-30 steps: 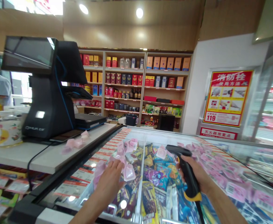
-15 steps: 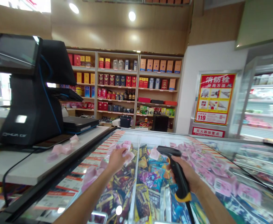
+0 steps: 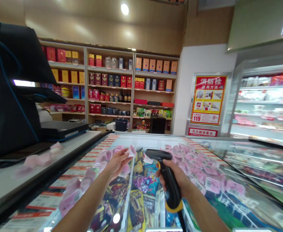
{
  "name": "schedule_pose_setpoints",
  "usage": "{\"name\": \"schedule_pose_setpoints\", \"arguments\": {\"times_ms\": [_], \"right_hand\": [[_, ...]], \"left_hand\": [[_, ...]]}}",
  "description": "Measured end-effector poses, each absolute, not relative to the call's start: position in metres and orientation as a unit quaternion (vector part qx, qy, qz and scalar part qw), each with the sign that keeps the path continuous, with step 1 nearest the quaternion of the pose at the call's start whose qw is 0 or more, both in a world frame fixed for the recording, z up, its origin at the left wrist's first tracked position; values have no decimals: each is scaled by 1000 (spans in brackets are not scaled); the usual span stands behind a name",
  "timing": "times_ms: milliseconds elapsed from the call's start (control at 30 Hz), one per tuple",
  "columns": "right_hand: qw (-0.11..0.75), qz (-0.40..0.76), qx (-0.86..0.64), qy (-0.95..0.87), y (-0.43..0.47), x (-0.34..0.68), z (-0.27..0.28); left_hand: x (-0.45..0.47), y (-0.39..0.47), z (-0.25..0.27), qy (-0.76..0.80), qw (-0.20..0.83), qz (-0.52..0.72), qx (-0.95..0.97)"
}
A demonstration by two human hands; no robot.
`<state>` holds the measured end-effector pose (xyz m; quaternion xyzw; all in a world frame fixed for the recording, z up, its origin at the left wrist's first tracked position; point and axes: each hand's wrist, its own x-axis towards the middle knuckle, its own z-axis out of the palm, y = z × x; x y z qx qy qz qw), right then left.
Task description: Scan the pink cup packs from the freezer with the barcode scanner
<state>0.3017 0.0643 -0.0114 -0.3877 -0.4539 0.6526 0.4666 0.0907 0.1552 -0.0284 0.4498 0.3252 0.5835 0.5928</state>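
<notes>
My left hand (image 3: 118, 162) is over the glass top of a chest freezer, its thumb and fingers pinching a pink barcode label (image 3: 132, 151). My right hand (image 3: 180, 180) is wrapped round the grip of a black and yellow barcode scanner (image 3: 171, 187). The scanner's head points left, toward the pinched label, with a gap between them. A loose pale pink label (image 3: 147, 159) shows just beside the head. Many pink labels (image 3: 194, 167) lie spread on the right of the glass, and more pink labels (image 3: 75, 190) lie on the left.
Bagged ice creams (image 3: 136, 206) show beneath the glass. On the left, a white counter (image 3: 1, 190) bears a black checkout terminal (image 3: 13, 90) and several pink slips (image 3: 38, 160). Shelves of boxed bottles (image 3: 110, 80) stand behind. A lit display fridge (image 3: 264, 106) is at the right.
The view has turned to the right, so the surroundings shift left. My left hand has raised the pink label and tilted it beside the scanner head. My right hand still holds the scanner.
</notes>
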Motion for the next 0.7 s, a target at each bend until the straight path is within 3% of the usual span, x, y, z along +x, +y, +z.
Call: {"name": "schedule_pose_setpoints", "arguments": {"times_ms": [167, 367, 700], "right_hand": [[476, 663, -373, -441, 66, 304, -12], [487, 660, -379, -429, 72, 312, -15], [622, 551, -419, -365, 74, 334, 0]], "left_hand": [[94, 156, -27, 316, 601, 568, 466], [100, 158, -24, 361, 540, 555, 520], [130, 169, -25, 576, 255, 446, 636]]}}
